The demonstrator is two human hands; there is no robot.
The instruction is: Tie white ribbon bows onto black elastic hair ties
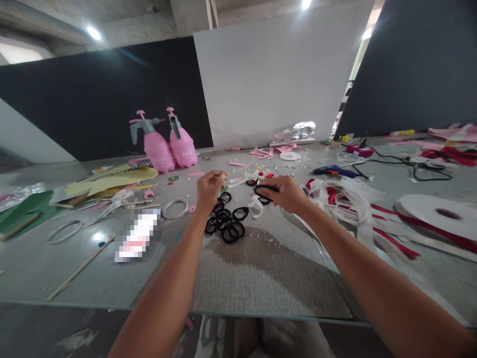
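Observation:
My right hand [287, 194] pinches a black hair tie [266, 190] between thumb and fingers, a little above the table. More black rings lie right beneath and behind that hand. To the left, my left hand [211, 190] is raised with its fingertips pressed together; whether anything small is between them cannot be seen. Beside my left wrist lies a loose pile of several black hair ties [233, 231], some overlapping. A curl of white ribbon [255, 206] rests between the pile and my right hand. Small red and white pieces [261, 174] lie just beyond the hands.
Two pink spray bottles [160, 151] stand at the back left. A blue glue gun [333, 171] with a black cord lies at the right, near tangled white ribbon [346, 204] and a large white roll [439, 211]. Sticks, paper scraps and a grey ring [175, 209] lie left.

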